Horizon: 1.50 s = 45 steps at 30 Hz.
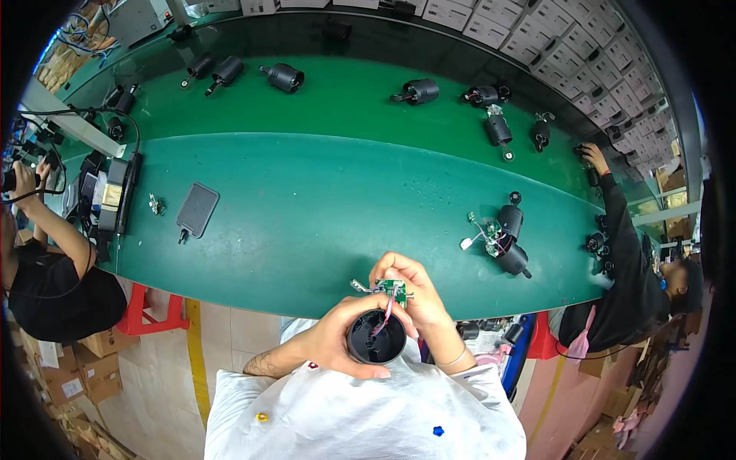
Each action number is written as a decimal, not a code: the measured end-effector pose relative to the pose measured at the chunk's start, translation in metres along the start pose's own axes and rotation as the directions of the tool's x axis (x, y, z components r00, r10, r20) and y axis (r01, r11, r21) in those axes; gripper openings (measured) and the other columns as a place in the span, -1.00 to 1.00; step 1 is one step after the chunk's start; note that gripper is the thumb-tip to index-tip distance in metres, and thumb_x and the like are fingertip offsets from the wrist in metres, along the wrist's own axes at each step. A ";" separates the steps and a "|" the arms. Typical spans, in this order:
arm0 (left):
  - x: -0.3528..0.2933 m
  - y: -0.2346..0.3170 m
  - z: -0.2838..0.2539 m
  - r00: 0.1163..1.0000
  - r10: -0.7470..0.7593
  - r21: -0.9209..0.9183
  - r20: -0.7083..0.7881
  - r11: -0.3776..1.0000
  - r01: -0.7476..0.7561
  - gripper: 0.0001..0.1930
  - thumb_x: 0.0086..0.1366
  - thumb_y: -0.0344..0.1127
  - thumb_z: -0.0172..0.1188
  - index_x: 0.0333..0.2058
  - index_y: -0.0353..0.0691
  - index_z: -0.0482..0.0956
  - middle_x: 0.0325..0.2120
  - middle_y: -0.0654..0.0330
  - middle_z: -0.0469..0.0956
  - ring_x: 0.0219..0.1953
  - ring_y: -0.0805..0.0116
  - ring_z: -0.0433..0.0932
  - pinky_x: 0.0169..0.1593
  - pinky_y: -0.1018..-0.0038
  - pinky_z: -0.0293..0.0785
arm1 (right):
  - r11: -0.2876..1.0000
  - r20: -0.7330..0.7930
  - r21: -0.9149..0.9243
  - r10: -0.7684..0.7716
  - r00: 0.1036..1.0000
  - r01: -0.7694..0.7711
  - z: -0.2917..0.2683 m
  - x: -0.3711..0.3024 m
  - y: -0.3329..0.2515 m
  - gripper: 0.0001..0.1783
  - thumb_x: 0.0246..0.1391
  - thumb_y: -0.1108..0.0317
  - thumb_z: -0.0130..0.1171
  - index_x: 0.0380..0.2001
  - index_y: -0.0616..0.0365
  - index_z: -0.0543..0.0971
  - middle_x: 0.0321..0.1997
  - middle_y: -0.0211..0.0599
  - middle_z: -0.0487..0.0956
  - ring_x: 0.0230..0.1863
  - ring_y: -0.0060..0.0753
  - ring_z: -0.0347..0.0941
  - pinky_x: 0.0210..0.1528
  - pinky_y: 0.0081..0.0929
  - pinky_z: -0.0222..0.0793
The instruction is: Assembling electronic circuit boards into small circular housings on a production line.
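My left hand (336,337) is wrapped round a black cylindrical housing (354,346), its open end facing up. Just beyond the rim, my right hand (418,295) pinches a small green circuit board (393,288). Pinkish wires (389,310) run from the board down into the dark inside of the housing. A metal part (357,286) sticks out at the board's left side. On the table to the right, two more black housings (510,220) (512,259) lie beside a loose wired circuit board (491,238) with a white connector (466,244).
A flat dark grey tray-like piece (198,209) and a small board (156,204) lie on the green table (307,207) at left. Beyond its far edge, several black housings (285,77) sit on a green belt (345,92). Co-workers (57,287) (613,284) sit at both sides.
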<state>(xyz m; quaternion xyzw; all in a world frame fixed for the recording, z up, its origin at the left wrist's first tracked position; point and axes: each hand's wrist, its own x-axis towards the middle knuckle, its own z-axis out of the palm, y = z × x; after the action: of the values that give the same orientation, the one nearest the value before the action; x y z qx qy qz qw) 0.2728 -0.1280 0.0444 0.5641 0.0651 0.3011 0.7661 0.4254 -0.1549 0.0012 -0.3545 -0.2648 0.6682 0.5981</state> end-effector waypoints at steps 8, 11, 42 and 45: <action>-0.007 -0.008 0.000 0.987 -0.003 -0.028 -0.162 1.000 -0.001 -0.34 -0.22 -0.42 0.49 -0.09 -0.30 0.37 -0.29 0.10 0.59 -0.33 0.28 0.56 -0.17 0.46 0.48 | 0.932 -0.070 0.346 -0.086 0.994 0.105 -0.003 -0.014 0.011 -0.82 0.08 0.48 0.21 -0.22 0.24 0.56 -0.30 -0.27 0.56 -0.43 -0.56 0.35 -0.33 -0.62 0.26; -0.010 -0.008 -0.003 0.988 -0.039 0.062 -0.149 0.997 0.048 -0.32 -0.22 -0.44 0.48 -0.06 -0.30 0.36 -0.29 0.03 0.58 -0.29 0.24 0.58 -0.13 0.42 0.51 | 0.905 -0.085 0.377 -0.178 0.980 0.198 -0.013 -0.009 0.009 -0.79 0.04 0.49 0.24 -0.20 0.24 0.58 -0.30 -0.25 0.57 -0.37 -0.51 0.38 -0.27 -0.56 0.30; -0.002 0.002 -0.001 0.929 0.255 0.481 -0.269 0.871 -0.100 0.17 -0.34 -0.48 0.39 0.36 -0.23 -0.01 -0.39 0.13 0.60 -0.49 0.36 0.50 -0.41 0.56 0.37 | 0.359 0.630 -0.556 -0.406 0.662 0.749 0.028 -0.015 -0.070 -0.84 -0.26 0.62 0.23 -0.51 0.22 0.70 -0.46 -0.32 0.62 -0.43 -0.44 0.41 -0.39 -0.62 0.40; -0.001 0.007 -0.002 0.936 0.252 0.536 -0.247 0.840 -0.085 0.15 -0.34 -0.47 0.39 0.34 -0.26 0.03 -0.43 0.17 0.60 -0.51 0.37 0.48 -0.43 0.56 0.36 | 0.341 0.667 -0.571 -0.337 0.664 0.747 0.030 -0.015 -0.072 -0.83 -0.28 0.63 0.22 -0.51 0.25 0.69 -0.46 -0.31 0.60 -0.43 -0.43 0.40 -0.41 -0.60 0.40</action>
<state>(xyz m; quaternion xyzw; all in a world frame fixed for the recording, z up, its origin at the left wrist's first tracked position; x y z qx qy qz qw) 0.2688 -0.1254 0.0498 0.6986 0.2114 0.4236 0.5365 0.4465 -0.1573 0.0782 -0.3143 -0.7709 0.2781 0.4791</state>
